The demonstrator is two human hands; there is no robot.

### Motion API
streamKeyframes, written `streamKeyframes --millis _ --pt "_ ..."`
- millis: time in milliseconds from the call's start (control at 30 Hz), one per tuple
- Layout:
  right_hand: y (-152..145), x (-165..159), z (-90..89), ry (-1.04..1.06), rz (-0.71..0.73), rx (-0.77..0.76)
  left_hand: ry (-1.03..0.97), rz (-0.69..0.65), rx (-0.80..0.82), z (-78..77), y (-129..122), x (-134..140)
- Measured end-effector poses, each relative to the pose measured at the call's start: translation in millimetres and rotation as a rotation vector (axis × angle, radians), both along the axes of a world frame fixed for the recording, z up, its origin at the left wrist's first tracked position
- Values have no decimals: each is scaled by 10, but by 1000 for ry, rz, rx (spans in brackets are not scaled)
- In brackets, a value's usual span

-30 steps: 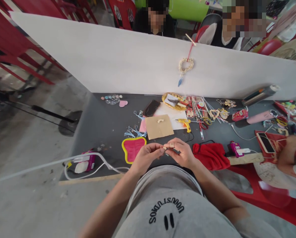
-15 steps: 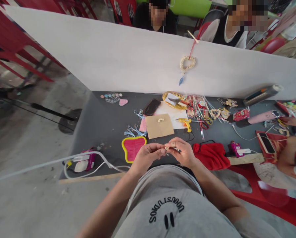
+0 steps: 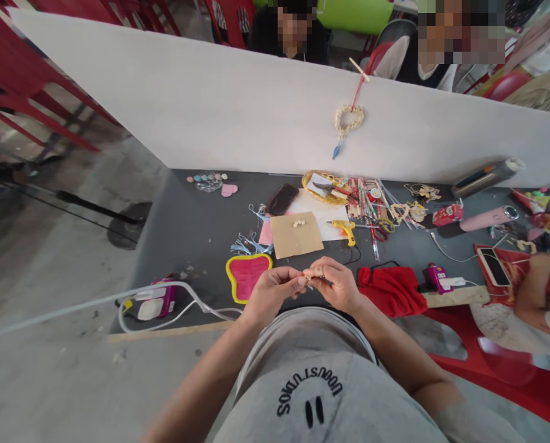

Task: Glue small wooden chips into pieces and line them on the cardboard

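In front of my grey shirt, my left hand point(image 3: 275, 294) and my right hand point(image 3: 337, 284) meet, fingertips pinched together. Between them is a small cream beaded piece point(image 3: 309, 279), mostly covered by the fingers. A brown cardboard square point(image 3: 298, 243) lies just beyond, with a short curved row of cream beads point(image 3: 298, 224) on it. To the right of the cardboard sits a yellow glue gun point(image 3: 347, 231). Left of my hands is a pink tray with a yellow rim point(image 3: 229, 271), beside blue tassels point(image 3: 250, 245).
A white board point(image 3: 238, 111) stands along the table's back, a beaded heart point(image 3: 349, 119) hanging on it. Scissors point(image 3: 383, 227), a black phone point(image 3: 282, 199), a red cloth bag point(image 3: 390, 290) and a pink bottle point(image 3: 491, 218) lie about. A co-worker's arm point(image 3: 536, 289) rests at right.
My right fingers have closed further over the beaded piece, so less of it shows. The co-worker's far hand at the right has drawn out of view.
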State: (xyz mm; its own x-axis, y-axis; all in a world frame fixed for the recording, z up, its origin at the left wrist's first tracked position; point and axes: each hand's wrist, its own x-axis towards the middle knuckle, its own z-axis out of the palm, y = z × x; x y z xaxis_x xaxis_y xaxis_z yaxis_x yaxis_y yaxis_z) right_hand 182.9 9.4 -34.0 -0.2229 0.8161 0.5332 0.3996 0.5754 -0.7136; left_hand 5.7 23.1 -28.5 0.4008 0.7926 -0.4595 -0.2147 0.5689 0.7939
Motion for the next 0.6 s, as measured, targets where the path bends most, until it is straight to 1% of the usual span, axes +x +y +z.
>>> streamKeyframes --millis 300,400,600 --pt "-7 -14 -22 11 12 -74 -14 -2 -41 45 11 4" --pt "-9 -12 -20 44 -17 -107 34 11 20 83 32 -3" --pt "-9 7 0 19 -56 -64 147 -9 132 132 47 -31"
